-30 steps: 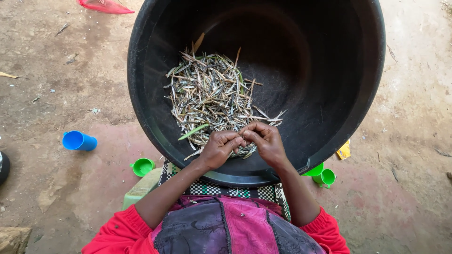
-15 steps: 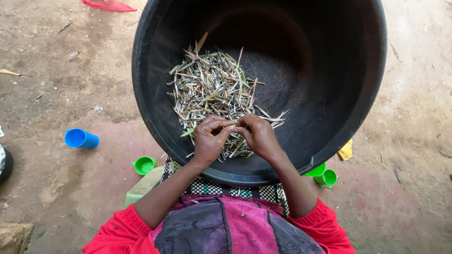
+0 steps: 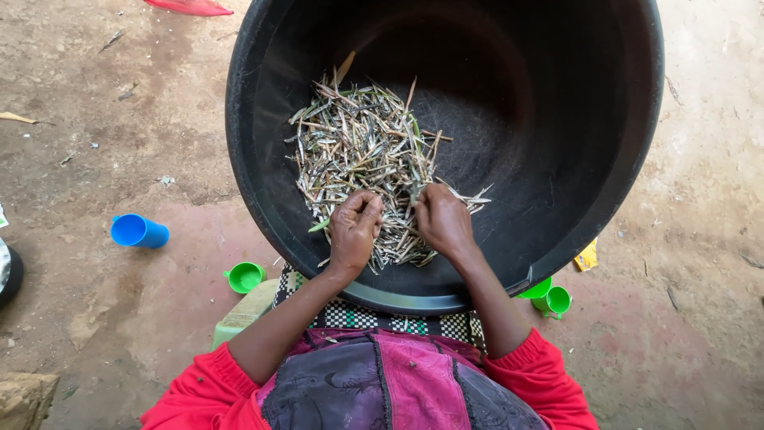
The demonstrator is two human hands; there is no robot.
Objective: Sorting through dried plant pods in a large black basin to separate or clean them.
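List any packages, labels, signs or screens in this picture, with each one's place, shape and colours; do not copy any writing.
Yellow packet: on the ground at the right, half hidden under the rim of the black basin; small, flat, crumpled; possibly a wrapper.
No signs, labels or screens show.

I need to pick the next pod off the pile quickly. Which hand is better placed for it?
Probably the left hand: it rests on the thick of the pods in the basin. The right hand sits at the pile's thin edge and seems to pinch a pod already.
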